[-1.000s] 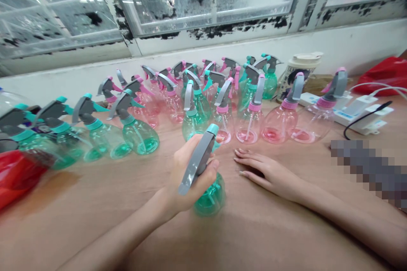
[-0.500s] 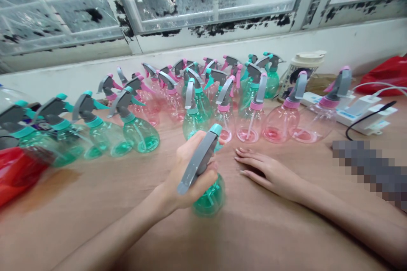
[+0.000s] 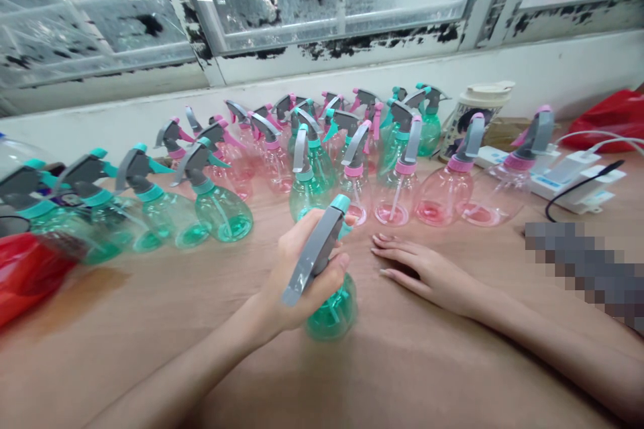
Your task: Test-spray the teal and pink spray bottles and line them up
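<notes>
My left hand [image 3: 296, 261] is closed around the neck of a green spray bottle [image 3: 332, 312]. Its grey head with a teal nozzle tilts up to the right, and the clear green body shows below my fingers; part of the neck and trigger is hidden by them. My right hand [image 3: 417, 268] lies palm down on the table [image 3: 402, 362], fingers stretched out, holding nothing. Just beyond it stands a pink spray bottle [image 3: 395, 198]. Another green spray bottle [image 3: 309, 194] is directly behind my left hand.
More green bottles [image 3: 224, 214] line up at the left, beside a red plastic bag [image 3: 30, 275]. Pink bottles [image 3: 445, 194] stand at the right. Farther back are a paper cup [image 3: 473, 114] and a white power strip [image 3: 576, 181] with cables. A window [image 3: 332, 0] is behind.
Almost nothing differs. The bottle's grey head and my left thumb have shifted very slightly; my left hand keeps its hold. My right hand stays where it was.
</notes>
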Demonstrator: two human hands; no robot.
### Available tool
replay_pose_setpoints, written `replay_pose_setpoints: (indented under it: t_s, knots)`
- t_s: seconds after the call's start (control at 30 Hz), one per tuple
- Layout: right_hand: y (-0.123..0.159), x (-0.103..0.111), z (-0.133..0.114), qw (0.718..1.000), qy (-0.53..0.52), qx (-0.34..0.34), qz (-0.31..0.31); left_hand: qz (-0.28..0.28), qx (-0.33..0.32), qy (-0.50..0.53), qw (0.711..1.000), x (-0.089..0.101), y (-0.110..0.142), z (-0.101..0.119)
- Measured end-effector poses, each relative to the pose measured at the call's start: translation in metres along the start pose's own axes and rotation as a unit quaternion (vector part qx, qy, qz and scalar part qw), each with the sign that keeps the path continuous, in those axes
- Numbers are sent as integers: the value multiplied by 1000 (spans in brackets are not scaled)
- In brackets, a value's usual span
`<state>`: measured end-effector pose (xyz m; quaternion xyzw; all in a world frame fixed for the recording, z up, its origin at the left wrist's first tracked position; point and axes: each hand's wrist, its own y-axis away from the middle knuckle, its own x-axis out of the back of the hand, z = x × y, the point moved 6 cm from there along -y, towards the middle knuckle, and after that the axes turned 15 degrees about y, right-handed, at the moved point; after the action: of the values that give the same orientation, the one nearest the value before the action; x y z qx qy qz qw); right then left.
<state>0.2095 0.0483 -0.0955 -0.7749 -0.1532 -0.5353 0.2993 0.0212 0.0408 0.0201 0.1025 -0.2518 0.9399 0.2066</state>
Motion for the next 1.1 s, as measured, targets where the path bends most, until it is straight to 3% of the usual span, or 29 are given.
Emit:
replay_pose_setpoints:
  t_s: [0.57, 0.8, 1.1]
  knots:
    - [0, 2, -2, 1000, 1, 4, 9, -3, 1, -11, 1000, 0, 1, -1]
    - [0, 0, -1, 1000, 4, 0, 3, -28, -45, -62, 997, 6, 1, 3]
    - [1, 1, 0, 1000, -4, 1, 12, 2, 2, -21, 1000, 1, 1, 0]
